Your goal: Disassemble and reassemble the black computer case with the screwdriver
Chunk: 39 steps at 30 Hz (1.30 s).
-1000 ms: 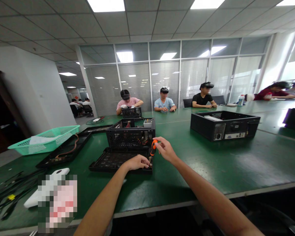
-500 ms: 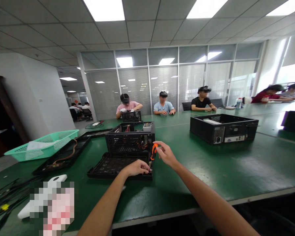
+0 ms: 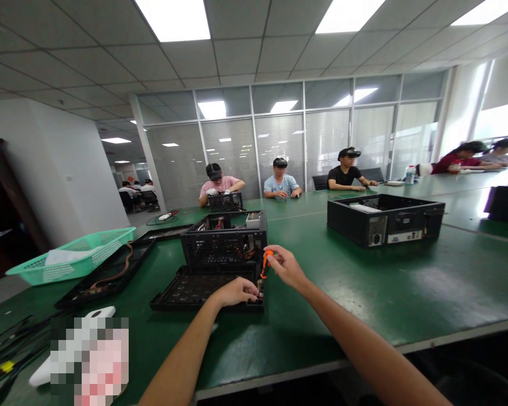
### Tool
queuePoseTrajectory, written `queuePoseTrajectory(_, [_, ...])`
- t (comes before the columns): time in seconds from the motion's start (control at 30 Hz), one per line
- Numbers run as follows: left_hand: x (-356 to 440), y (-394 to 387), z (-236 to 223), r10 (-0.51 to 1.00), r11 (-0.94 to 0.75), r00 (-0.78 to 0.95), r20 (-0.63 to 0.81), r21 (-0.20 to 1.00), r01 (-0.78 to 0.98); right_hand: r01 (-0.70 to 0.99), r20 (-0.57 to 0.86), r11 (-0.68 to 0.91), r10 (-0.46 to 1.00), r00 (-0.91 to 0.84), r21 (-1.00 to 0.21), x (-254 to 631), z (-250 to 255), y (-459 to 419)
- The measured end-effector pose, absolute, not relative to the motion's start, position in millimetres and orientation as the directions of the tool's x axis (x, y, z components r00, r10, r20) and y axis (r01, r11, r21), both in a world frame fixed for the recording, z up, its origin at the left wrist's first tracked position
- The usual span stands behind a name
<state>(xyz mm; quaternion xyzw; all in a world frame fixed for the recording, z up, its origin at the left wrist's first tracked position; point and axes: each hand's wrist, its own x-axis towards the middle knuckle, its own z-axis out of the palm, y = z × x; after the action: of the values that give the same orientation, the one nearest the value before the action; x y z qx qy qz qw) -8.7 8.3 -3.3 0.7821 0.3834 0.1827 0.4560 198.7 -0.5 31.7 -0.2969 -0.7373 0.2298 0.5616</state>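
My right hand is closed round the orange and black handle of a screwdriver, which stands nearly upright with its tip pointing down. Below it lies a black computer case panel, flat on the table, and the tip is at the panel's right end. My left hand rests over that same end, its fingers bent together close to the tip; whatever they pinch is too small to make out. Directly behind the panel stands an opened black computer case with wires and parts inside.
Another black case sits to the right on the green table. At left are a mint basket, a second black panel, black cables and a white object. Several people sit across the table, one handling a small case.
My view has tilted slightly upward, so the table things sit lower in the picture. Both hands keep their places at the panel's end, with the screwdriver still in the right.
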Motion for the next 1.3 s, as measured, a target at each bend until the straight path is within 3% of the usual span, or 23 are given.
queuePoseTrajectory(0.4, [-8.0, 6.6, 0.3, 0.765, -0.317, 0.641, -0.057, 0.834, 0.452, 0.183, 0.733, 0.753, 0.657, -0.173, -0.632, 198.9, 30.7, 1.2])
queuePoseTrajectory(0.6, [-9.0, 8.1, -1.6, 0.759, -0.320, 0.648, -0.052, 0.838, 0.443, 0.132, 0.700, 0.722, 0.691, -0.182, -0.679, 198.1, 30.5, 0.8])
queuePoseTrajectory(0.8, [-8.1, 6.8, -0.4, 0.767, -0.318, 0.639, -0.054, 0.834, 0.452, 0.181, 0.755, 0.778, 0.628, -0.189, -0.601, 199.5, 30.7, 2.7])
queuePoseTrajectory(1.07, [-8.9, 9.0, -2.6, 0.760, -0.294, 0.647, -0.066, 0.853, 0.432, 0.110, 0.687, 0.717, 0.693, -0.218, -0.689, 199.6, 33.0, 0.0])
queuePoseTrajectory(1.3, [-9.8, 11.5, -5.3, 0.745, -0.304, 0.665, -0.053, 0.860, 0.409, 0.143, 0.728, 0.752, 0.659, -0.187, -0.644, 200.2, 32.3, 1.8])
